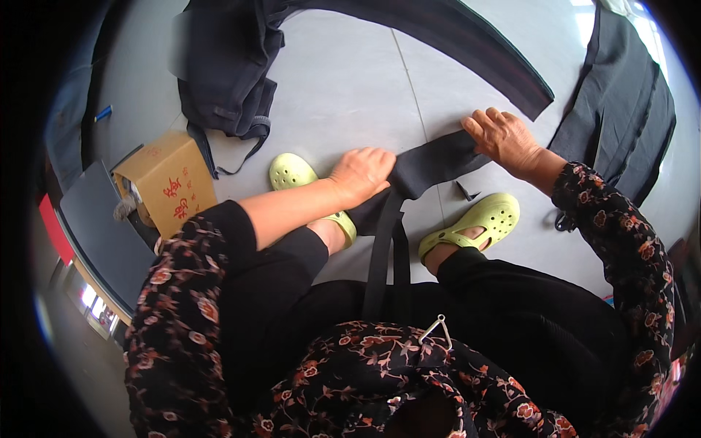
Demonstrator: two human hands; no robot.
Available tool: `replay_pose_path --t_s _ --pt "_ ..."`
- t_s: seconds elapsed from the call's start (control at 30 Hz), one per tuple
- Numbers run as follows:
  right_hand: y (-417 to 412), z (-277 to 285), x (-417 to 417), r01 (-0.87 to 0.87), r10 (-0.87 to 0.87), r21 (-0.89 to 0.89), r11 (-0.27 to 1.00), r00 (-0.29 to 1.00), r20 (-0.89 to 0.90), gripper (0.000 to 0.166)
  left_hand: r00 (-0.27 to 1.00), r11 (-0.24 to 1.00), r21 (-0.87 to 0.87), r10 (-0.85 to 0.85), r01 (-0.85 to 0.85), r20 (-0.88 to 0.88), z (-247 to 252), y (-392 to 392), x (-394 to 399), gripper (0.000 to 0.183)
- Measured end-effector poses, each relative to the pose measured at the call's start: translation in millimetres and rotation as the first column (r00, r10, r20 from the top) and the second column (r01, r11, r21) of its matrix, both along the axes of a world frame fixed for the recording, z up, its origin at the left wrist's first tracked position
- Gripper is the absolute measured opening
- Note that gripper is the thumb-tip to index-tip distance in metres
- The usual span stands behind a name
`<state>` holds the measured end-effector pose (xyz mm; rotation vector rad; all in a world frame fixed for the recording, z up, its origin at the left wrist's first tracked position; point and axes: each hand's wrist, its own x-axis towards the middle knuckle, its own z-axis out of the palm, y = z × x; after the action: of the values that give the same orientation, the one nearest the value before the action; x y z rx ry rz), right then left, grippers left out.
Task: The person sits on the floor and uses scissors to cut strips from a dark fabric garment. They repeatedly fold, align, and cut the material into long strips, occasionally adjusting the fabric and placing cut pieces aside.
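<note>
A strip of black fabric [435, 164] stretches between my two hands, above the floor and between my feet. My left hand [361, 172] is closed on its left part, palm down, the fingertips hidden from me. The other end is pinched in the curled fingers of my right hand [506, 139]. From near the left hand, narrow black fabric strips [386, 252] run down toward my lap. A small dark scrap [466, 190] lies on the floor just below the held strip.
Dark cloth pieces [227, 71] lie ahead on the tiled floor [350, 71]; another black cloth [619, 104] is at the right. A cardboard box [170, 180] bearing writing stands at left, beside a grey panel [101, 224]. Yellow-green clogs [493, 216] are on my feet.
</note>
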<state>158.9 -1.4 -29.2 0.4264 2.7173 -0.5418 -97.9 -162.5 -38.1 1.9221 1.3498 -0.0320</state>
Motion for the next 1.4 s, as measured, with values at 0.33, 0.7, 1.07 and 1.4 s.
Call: replay_pose_path --t_s 0.33,0.7,1.07,1.4 --pt "32 39 23 0.551 -0.632 -0.821 0.148 0.691 0.35 0.02 0.555 0.558 -0.806 0.741 -0.198 0.377 7 41 -24 0.019" --pt "0 29 133 0.434 -0.905 -0.795 -0.425 -0.234 0.356 0.014 0.93 0.725 -0.685 0.198 0.072 0.308 34 262 -88 0.013" --pt "-9 -19 129 0.44 -0.898 -0.79 -0.427 -0.307 0.314 0.018 0.594 0.645 -0.136 0.753 -0.752 0.283 -65 253 -100 0.03" --pt "6 -16 134 0.475 -0.937 -0.814 -0.334 -0.264 0.231 0.019 0.506 0.567 -0.286 0.822 -0.772 0.263 -58 246 -104 0.024"
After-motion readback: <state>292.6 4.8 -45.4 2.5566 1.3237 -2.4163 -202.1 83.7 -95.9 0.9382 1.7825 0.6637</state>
